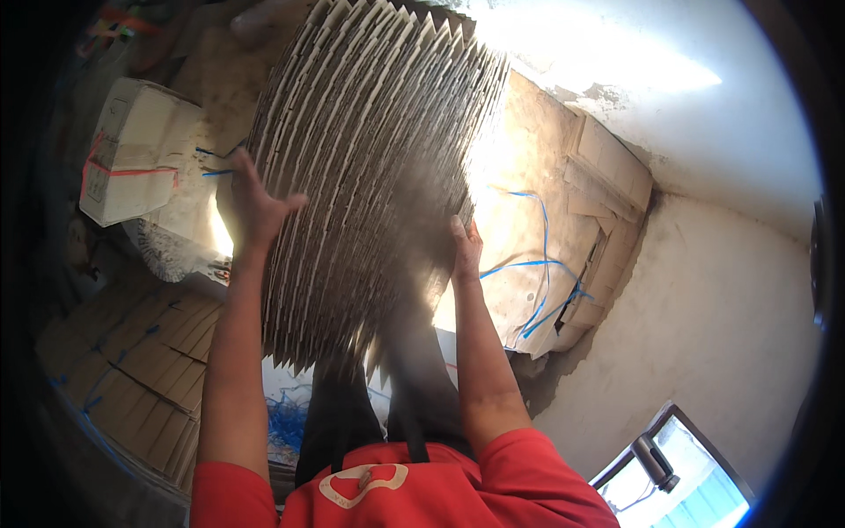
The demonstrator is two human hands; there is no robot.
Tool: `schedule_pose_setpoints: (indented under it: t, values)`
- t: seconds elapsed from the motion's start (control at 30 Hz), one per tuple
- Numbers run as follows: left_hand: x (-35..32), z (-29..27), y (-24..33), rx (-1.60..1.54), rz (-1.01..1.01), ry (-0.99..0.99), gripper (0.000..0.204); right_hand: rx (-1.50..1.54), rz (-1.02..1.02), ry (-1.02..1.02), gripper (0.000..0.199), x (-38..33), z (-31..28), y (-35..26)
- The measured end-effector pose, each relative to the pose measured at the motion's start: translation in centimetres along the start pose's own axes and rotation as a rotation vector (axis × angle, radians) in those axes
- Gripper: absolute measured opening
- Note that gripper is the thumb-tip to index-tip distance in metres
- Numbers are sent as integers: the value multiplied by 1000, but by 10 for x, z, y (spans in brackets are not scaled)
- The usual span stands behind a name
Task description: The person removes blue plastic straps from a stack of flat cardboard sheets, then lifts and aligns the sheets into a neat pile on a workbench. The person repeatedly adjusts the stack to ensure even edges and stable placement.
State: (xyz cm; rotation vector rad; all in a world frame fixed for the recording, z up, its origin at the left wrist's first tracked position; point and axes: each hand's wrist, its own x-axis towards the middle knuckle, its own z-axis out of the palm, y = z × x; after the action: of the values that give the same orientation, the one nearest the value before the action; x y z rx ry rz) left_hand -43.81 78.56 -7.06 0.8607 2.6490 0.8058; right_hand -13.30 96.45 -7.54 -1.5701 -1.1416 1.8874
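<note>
- Head cam, L side: my left hand (257,209) is spread, thumb stuck out, at the L edge of the tall stack of grey-brown corrugated cardboard sheets (352,176). No real pinch there AFAICT, so the L edge could slip or fan out if weight shifts that way.
- R side: my right hand (467,251) is at the stack's R edge, lower than the L; can't tell if its fingers curl round. Uneven heights could twist the load.
- Stack pos.: dead ahead, sheets roughly on edge, lower end above the black trousers (339,409). Can't see what bears it; w/o support, middle sheets might drop if side pressure eases.
- No strap visible round it, so loose sheets could splay, esp. at the jagged ends.
- Trip risk: tangled blue plastic strapping (289,424) by the legs, prob. hidden from the wearer by the load.
- Snag risk: short blue strap ends (216,172) near L hand; loose long blue strap (544,231) on the flat brown cardboard pile (576,273), R.
</note>
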Motion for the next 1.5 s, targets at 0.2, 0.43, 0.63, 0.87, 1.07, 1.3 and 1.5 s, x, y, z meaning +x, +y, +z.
schedule_pose_setpoints:
  t: [0.2, 0.43, 0.63, 0.87, 1.07, 1.3, 1.5]
  values:
    - [18, 4, 19, -184, -365, -320, 116, 79, -28, -28, 55, 20, -18, 36]
    - [5, 36, 13, -289, -177, -329, 102, 93, -29, -100, 62, 11, -20, 17]
    - [7, 30, 9, -285, -194, -350, 108, 187, 167, 15, 60, 12, 2, -12]
    - [15, 28, 9, -275, -168, -334, 97, 188, 228, -59, 66, 38, -26, -3]
    - [17, 32, 0, -400, -130, -351, 94, 189, 300, -278, 109, 54, -43, 8]
    - [19, 29, -4, -373, -94, -346, 101, -50, 105, -256, 97, -8, -32, 7]
    - [20, 37, 16, -311, -127, -418, 115, -132, 56, -244, 95, 16, -58, 33]
